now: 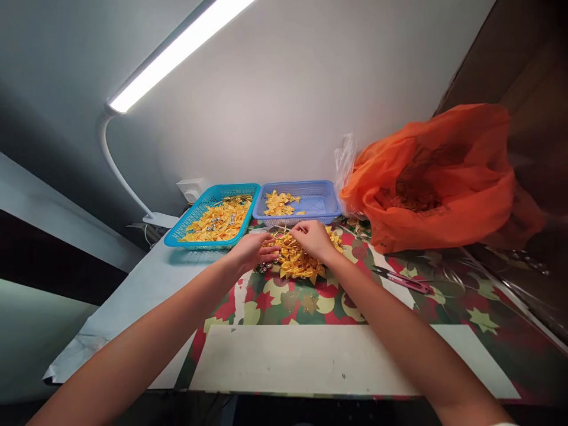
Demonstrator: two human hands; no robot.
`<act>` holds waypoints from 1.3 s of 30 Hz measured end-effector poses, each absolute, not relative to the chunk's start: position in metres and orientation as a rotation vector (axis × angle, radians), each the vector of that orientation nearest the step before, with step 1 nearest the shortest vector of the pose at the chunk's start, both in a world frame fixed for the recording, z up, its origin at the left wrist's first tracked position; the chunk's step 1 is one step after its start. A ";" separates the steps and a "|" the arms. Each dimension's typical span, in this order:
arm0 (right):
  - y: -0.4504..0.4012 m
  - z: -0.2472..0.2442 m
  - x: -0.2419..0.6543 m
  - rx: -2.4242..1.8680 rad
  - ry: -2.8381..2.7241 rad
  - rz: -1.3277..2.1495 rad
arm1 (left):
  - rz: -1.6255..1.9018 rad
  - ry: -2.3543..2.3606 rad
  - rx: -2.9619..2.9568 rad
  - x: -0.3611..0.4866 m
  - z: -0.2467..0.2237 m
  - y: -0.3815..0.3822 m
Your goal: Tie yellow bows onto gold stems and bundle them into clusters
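Over a pile of yellow ribbon pieces (299, 260) in the middle of the table, my two hands are close together. My left hand (254, 249) is at the pile's left side, its fingers stretched out and apart over small silver bells (265, 266). My right hand (313, 238) is above the pile's back part, thumb and finger pinched on something thin that I cannot make out. A thin gold strand shows between the two hands.
Behind stand a teal basket (174, 236) of yellow pieces and silver bells, and a blue basket (323, 204) with yellow pieces. An orange bag (465, 201), pink-handled scissors (410, 283) and a white board (284, 361) are nearby. A lamp (177, 56) hangs above left.
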State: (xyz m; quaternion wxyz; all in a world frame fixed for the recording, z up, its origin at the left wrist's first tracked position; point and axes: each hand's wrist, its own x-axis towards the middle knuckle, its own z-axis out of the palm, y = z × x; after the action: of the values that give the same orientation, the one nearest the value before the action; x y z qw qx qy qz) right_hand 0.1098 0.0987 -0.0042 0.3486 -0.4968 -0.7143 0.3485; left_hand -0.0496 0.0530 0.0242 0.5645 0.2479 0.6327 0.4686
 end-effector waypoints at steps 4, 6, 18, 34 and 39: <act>0.099 -0.005 0.110 -1.283 -1.856 0.905 | 1.063 1.505 0.612 -0.050 0.021 0.063; 0.099 -0.006 0.109 -1.282 -1.857 0.912 | 1.061 1.521 0.642 -0.048 0.016 0.068; 0.095 -0.007 0.112 -1.253 -1.850 0.930 | 0.932 1.661 1.063 -0.058 0.030 0.058; 0.092 -0.011 0.106 -1.215 -1.850 0.889 | 0.434 1.891 1.860 -0.060 0.081 0.074; 0.090 -0.011 0.104 -1.184 -1.859 0.900 | 0.436 1.921 2.068 -0.055 0.073 0.071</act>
State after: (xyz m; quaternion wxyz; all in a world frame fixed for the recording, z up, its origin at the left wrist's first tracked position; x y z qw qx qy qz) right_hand 0.1041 0.0903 -0.0108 0.3712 -0.4618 -0.7251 0.3510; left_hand -0.0550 0.0712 0.0728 0.1423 0.7167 0.6657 0.1511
